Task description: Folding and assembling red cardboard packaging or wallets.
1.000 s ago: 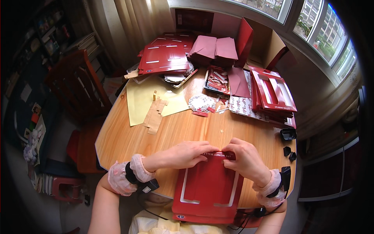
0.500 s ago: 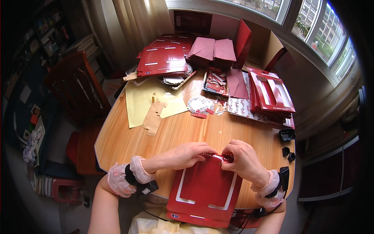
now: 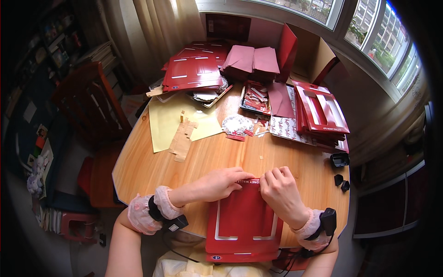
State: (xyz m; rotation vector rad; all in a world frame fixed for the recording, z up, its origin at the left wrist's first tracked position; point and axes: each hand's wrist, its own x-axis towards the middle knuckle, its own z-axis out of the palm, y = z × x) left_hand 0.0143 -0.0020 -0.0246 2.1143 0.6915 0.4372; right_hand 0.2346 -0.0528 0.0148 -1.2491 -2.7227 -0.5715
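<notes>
A flat red cardboard packaging sheet (image 3: 242,214) with two white-edged cut-outs lies over the table's near edge and reaches toward my lap. My left hand (image 3: 217,184) grips its far edge, thumb beneath the fingers. Close beside it, my right hand (image 3: 282,191) is curled over the same far edge at the right corner, knuckles up. The right fingertips are mostly hidden behind the hand. White lettering on the folded strip shows between the two hands.
Beyond are a yellow sheet (image 3: 159,117) with brown tape strips (image 3: 182,141), a white doily (image 3: 237,123) and a tray of red scraps (image 3: 255,98). Stacked red sheets (image 3: 191,71), pink envelopes (image 3: 251,59) and red sleeves (image 3: 320,108) stand behind. Black plastic pieces (image 3: 339,159) sit right.
The right hand has turned from a pinch with its thumb showing to a curled grip, knuckles up. The red sheet has moved slightly and straightened; the left hand stays nearly in place.
</notes>
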